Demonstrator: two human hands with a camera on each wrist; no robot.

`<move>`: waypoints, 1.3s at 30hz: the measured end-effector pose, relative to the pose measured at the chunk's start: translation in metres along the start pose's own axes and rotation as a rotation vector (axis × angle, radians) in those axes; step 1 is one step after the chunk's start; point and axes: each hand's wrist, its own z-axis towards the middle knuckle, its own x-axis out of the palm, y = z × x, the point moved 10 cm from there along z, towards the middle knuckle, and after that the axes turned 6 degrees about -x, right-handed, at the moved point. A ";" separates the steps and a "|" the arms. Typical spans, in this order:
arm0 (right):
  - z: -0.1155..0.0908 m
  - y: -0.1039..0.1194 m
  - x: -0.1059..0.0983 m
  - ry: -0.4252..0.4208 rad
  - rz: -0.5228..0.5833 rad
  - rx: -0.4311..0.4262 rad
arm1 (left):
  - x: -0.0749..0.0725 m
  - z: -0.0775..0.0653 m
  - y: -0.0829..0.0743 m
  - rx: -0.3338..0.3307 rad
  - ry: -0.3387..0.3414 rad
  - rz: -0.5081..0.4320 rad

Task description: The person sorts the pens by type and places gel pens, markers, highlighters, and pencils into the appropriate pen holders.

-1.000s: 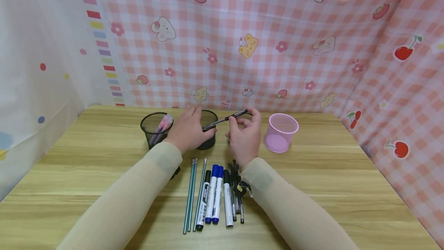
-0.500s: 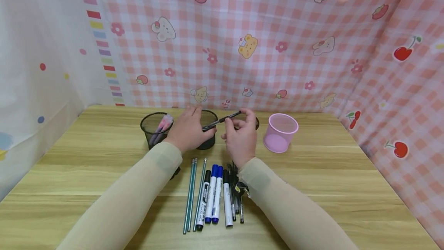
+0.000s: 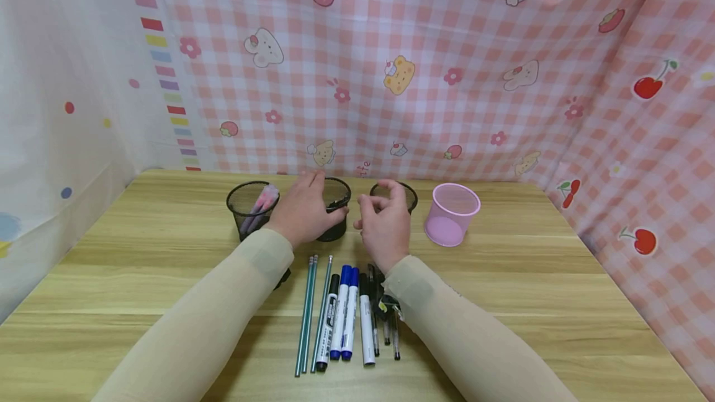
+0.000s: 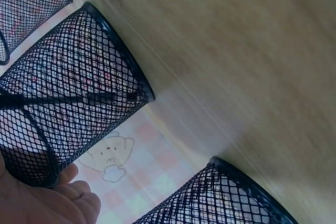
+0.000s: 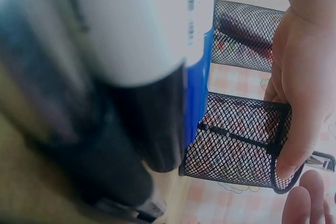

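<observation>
My left hand (image 3: 303,208) grips a black mesh pen holder (image 3: 335,228) near its rim, thumb on the near side. Through the mesh in the left wrist view, a dark pen (image 4: 100,98) lies inside this holder. In the right wrist view the pen's clip end (image 5: 323,161) sticks out past the rim. My right hand (image 3: 386,222) hovers just right of the holder, fingers loosely bent, nothing between them. Behind it stands another black mesh holder (image 3: 412,198), partly hidden. Left of my left hand, a third black mesh holder (image 3: 237,211) contains pinkish-purple pens (image 3: 259,206).
A pink holder (image 3: 447,228) stands at the right. Nearer me lie green pencils (image 3: 306,315), black-capped markers (image 3: 328,321), blue-capped markers (image 3: 345,312) and several black pens (image 3: 375,327), partly under my right wrist. A checked cloth (image 3: 357,79) hangs behind the table (image 3: 530,278).
The pen that my right hand held slanted over the middle holder has gone down into it. My right hand let go and shifted slightly left. My left hand kept its place.
</observation>
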 end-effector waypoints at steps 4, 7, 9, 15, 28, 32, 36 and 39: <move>0.000 0.002 -0.001 0.011 0.003 -0.003 | 0.000 0.000 0.000 -0.001 0.003 0.002; 0.001 0.004 -0.004 0.014 -0.004 -0.008 | 0.000 0.000 0.001 -0.001 0.004 0.000; 0.003 0.007 -0.006 0.020 -0.016 -0.015 | 0.001 0.000 0.001 -0.002 0.009 -0.001; 0.007 0.014 -0.012 0.111 -0.112 -0.005 | 0.002 0.000 0.002 -0.009 0.021 -0.002; 0.001 -0.004 -0.020 0.649 -0.722 0.039 | -0.001 -0.002 0.001 -0.001 0.019 -0.003; -0.007 -0.016 -0.026 0.780 -0.886 0.044 | -0.001 -0.003 0.001 0.003 0.021 0.001; -0.020 -0.029 -0.031 0.891 -0.940 0.119 | 0.000 -0.002 0.001 0.007 0.021 0.006; -0.030 -0.039 -0.034 0.954 -0.930 0.204 | 0.002 -0.001 0.002 0.005 0.025 0.009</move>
